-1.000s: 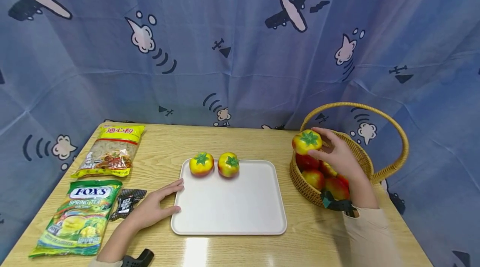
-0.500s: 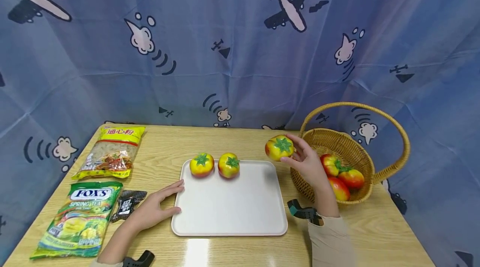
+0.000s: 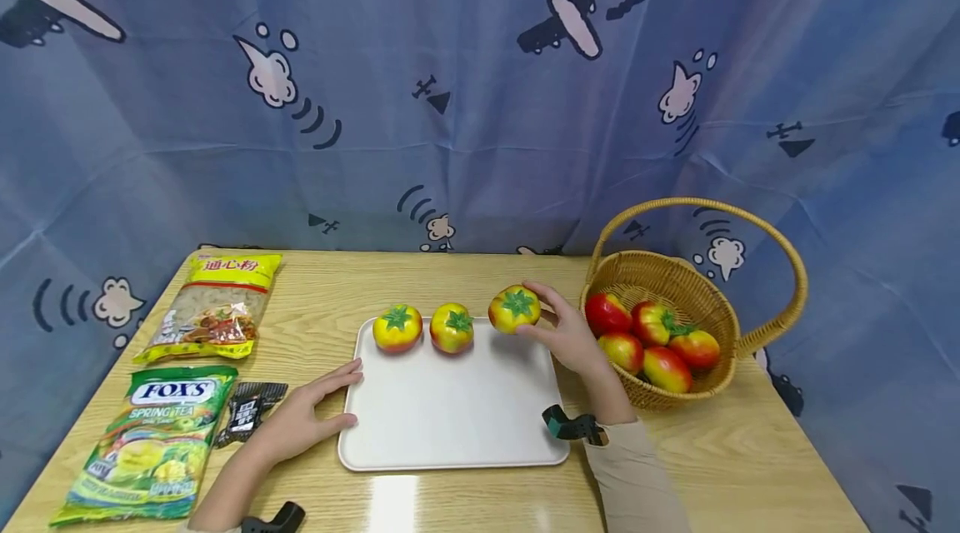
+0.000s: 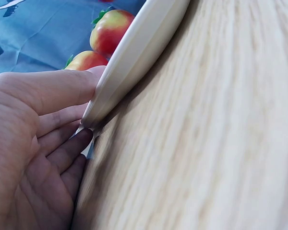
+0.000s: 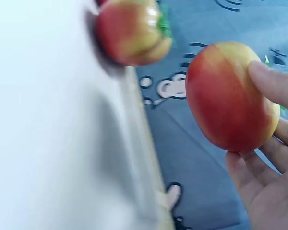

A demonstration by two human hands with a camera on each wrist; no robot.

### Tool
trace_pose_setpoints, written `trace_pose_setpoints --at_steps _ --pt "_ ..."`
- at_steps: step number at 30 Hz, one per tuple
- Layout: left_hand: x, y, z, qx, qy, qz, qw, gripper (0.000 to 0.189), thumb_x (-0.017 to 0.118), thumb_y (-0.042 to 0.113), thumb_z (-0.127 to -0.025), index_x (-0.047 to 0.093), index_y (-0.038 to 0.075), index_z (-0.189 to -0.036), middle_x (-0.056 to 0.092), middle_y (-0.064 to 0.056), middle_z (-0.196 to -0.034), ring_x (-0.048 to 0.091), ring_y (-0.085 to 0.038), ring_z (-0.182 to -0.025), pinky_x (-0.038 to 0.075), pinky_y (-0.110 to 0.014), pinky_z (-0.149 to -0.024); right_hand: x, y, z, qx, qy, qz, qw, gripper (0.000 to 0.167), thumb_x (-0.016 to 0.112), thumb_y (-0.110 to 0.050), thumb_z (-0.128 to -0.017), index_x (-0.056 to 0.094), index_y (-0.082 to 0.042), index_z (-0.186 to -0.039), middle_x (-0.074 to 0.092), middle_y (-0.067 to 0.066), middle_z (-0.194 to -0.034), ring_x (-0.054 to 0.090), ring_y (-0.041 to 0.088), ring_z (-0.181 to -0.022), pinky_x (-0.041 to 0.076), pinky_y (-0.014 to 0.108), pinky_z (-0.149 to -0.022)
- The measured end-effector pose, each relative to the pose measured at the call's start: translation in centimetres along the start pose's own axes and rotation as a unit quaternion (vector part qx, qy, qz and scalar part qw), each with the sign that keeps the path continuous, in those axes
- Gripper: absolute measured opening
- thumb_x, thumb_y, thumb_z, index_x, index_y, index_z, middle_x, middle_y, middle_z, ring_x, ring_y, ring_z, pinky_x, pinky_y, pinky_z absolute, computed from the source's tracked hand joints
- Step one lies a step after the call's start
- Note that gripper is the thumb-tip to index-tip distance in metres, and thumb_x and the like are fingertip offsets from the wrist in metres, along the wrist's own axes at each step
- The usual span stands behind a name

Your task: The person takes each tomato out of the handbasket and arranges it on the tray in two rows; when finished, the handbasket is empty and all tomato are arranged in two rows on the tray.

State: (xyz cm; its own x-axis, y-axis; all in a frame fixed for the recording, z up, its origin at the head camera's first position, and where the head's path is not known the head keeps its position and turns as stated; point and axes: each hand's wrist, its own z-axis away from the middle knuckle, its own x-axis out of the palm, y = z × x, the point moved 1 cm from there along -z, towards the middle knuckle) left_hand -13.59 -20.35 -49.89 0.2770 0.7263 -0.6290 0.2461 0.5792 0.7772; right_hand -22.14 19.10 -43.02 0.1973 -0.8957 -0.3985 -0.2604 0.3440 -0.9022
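My right hand [image 3: 558, 331] holds a red-and-yellow fruit with a green leafy cap [image 3: 514, 310] over the far right part of a white tray [image 3: 457, 408]. In the right wrist view, thumb and fingers grip this fruit [image 5: 230, 96] from one side, clear of the tray surface. Two similar fruits, a left one [image 3: 397, 328] and a middle one [image 3: 452, 329], sit along the tray's far edge. My left hand [image 3: 303, 420] rests at the tray's left edge, fingers spread and relaxed. The left wrist view shows fingertips touching the tray rim [image 4: 129, 62].
A wicker basket [image 3: 731, 329] with a tall handle stands at the right, with several similar fruits inside. On the left lie a yellow-topped pasta bag [image 3: 217, 308], a green candy bag [image 3: 150, 441] and a small black packet [image 3: 246, 414]. A blue printed curtain [image 3: 480, 100] hangs behind the table.
My right hand has carried the fruit leftward from above the basket to over the tray's far right part. My left hand stays at the tray's edge. The head view has shifted slightly.
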Motion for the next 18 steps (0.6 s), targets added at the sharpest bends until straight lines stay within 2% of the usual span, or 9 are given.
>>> trace_pose_setpoints --at_steps 6,13,18 --pt "0.0 0.0 0.0 0.002 0.001 -0.002 1.0000 0.060 0.069 0.041 -0.084 0.053 0.019 -0.137 0.038 0.001 -0.151 0.032 -0.029 -0.139 0.032 -0.054 -0.109 1.5 1.5 -0.4 0.032 -0.013 -0.008 0.9994 0.070 0.075 -0.017 -0.081 0.041 -0.008 -0.142 0.038 0.015 -0.146 0.042 0.033 -0.131 0.040 0.047 -0.107" --pt "-0.1 0.1 0.1 0.004 0.003 -0.002 1.0000 0.060 0.069 0.041 -0.084 0.053 0.018 -0.137 0.038 0.000 -0.151 0.032 -0.030 -0.139 0.032 -0.055 -0.109 2.8 2.0 -0.8 0.080 -0.019 -0.002 0.9966 0.071 0.075 -0.013 -0.081 0.040 -0.003 -0.142 0.039 0.015 -0.147 0.039 0.030 -0.135 0.037 0.041 -0.109" --pt "0.0 0.1 0.0 0.001 0.003 -0.006 1.0000 0.060 0.070 0.040 -0.084 0.053 0.018 -0.137 0.038 0.002 -0.151 0.032 -0.029 -0.140 0.032 -0.054 -0.109 3.4 2.4 -1.0 0.094 -0.026 -0.007 0.9952 0.066 0.071 -0.009 -0.084 0.040 -0.002 -0.142 0.039 0.016 -0.147 0.036 0.030 -0.138 0.035 0.040 -0.111"
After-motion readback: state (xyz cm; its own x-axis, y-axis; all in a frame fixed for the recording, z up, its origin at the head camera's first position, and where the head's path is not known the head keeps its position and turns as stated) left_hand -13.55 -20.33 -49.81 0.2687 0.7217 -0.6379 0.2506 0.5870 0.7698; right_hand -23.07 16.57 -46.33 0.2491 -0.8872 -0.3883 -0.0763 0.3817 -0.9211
